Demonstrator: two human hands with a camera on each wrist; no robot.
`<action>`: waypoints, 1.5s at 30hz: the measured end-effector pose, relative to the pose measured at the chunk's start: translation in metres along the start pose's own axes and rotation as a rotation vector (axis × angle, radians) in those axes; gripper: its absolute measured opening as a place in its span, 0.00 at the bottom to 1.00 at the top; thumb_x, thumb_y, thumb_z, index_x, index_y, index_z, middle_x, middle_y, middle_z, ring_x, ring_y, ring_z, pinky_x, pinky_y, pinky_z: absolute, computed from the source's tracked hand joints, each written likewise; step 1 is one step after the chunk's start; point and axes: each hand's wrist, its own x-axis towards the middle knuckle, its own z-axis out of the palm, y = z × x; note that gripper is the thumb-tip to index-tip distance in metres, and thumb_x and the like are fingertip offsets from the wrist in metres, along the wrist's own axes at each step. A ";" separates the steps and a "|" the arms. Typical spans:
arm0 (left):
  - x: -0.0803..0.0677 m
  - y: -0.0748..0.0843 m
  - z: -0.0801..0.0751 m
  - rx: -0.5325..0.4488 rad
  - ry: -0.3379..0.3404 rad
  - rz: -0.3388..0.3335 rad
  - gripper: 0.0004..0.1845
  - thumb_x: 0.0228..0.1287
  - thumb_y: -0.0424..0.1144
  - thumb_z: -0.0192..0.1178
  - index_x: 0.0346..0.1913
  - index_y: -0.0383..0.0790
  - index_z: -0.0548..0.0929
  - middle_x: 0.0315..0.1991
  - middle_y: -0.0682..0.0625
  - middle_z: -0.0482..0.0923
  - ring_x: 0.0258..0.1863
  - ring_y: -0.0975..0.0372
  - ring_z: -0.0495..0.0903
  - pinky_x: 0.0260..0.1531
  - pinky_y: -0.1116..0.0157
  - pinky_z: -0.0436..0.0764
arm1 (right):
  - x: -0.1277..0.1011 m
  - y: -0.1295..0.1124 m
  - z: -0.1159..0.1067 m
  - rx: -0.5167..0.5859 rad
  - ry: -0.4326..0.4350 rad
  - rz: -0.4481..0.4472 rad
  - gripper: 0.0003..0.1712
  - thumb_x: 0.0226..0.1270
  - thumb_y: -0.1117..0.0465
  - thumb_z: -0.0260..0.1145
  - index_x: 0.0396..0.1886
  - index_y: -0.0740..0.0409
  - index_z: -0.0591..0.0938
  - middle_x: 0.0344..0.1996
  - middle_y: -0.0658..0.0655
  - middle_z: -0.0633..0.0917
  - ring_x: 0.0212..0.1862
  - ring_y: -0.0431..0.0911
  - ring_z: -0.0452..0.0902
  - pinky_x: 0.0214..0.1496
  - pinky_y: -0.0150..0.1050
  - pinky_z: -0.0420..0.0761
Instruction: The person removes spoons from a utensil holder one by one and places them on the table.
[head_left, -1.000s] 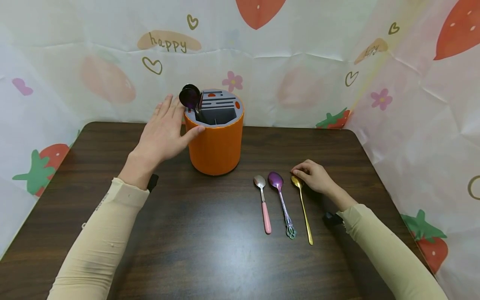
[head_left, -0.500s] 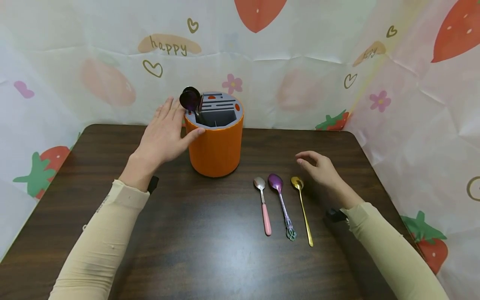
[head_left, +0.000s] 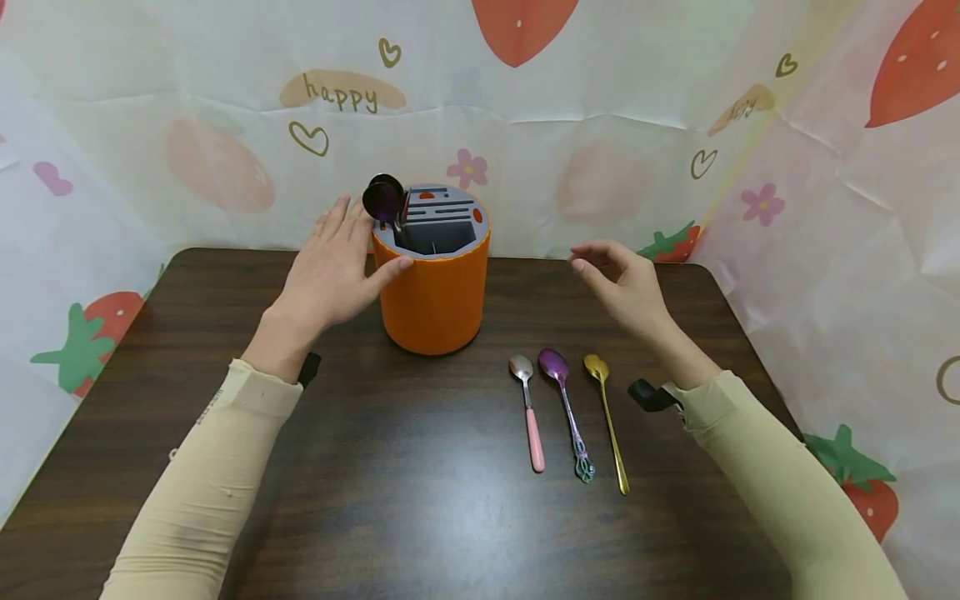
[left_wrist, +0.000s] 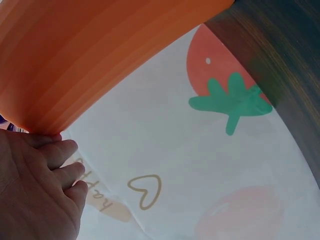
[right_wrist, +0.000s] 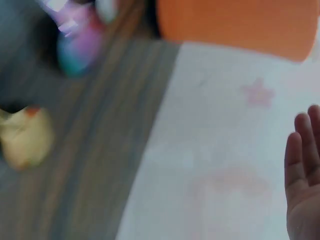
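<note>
An orange cylindrical cutlery holder (head_left: 433, 308) with a grey slotted top stands near the back of the table. My left hand (head_left: 330, 262) lies with straight fingers against its left side, the thumb at the front rim. Dark spoons (head_left: 384, 200) lean out of the holder's left opening. My right hand (head_left: 618, 283) is raised above the table behind the spoons, fingers loosely bent and nothing in them. Below it lie three spoons side by side: a silver spoon with a pink handle (head_left: 533, 437), a purple spoon (head_left: 553, 364) with an ornate handle, and a gold spoon (head_left: 611, 433).
The dark wooden table (head_left: 375, 500) ends at a back edge close behind the holder. A white printed cloth (head_left: 540, 83) with strawberries and hearts hangs behind and at both sides. Each wrist carries a small black camera (head_left: 651, 396).
My right hand has left the bowl of the gold spoon, rising and moving back toward the far edge. The left hand stays at the holder, and the three spoons lie as before.
</note>
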 end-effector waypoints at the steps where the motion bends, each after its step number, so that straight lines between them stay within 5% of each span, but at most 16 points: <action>1: 0.000 0.000 0.000 -0.001 0.000 -0.001 0.52 0.75 0.73 0.41 0.85 0.39 0.42 0.85 0.39 0.42 0.84 0.45 0.35 0.81 0.45 0.39 | 0.004 -0.007 0.004 0.017 0.018 -0.026 0.12 0.75 0.64 0.68 0.53 0.63 0.87 0.47 0.60 0.90 0.46 0.35 0.84 0.49 0.30 0.82; 10: 0.003 0.001 0.001 0.001 0.011 0.014 0.52 0.76 0.72 0.42 0.85 0.39 0.42 0.84 0.39 0.43 0.84 0.45 0.36 0.81 0.44 0.41 | 0.035 -0.055 0.042 0.116 0.105 -0.152 0.10 0.72 0.67 0.71 0.49 0.66 0.87 0.42 0.62 0.90 0.40 0.37 0.84 0.46 0.31 0.82; 23: 0.000 0.002 0.001 -0.006 -0.003 0.003 0.52 0.75 0.72 0.42 0.85 0.40 0.40 0.85 0.40 0.40 0.84 0.45 0.35 0.81 0.44 0.40 | 0.067 -0.093 0.086 0.238 0.086 -0.093 0.13 0.72 0.63 0.72 0.50 0.67 0.86 0.42 0.58 0.89 0.42 0.43 0.85 0.50 0.36 0.85; 45: -0.003 0.000 0.001 -0.014 0.010 0.006 0.51 0.76 0.71 0.42 0.86 0.44 0.36 0.85 0.41 0.40 0.84 0.45 0.35 0.81 0.43 0.40 | 0.086 -0.112 0.150 0.115 0.102 -0.059 0.15 0.69 0.57 0.75 0.50 0.62 0.90 0.45 0.57 0.92 0.43 0.44 0.89 0.49 0.30 0.85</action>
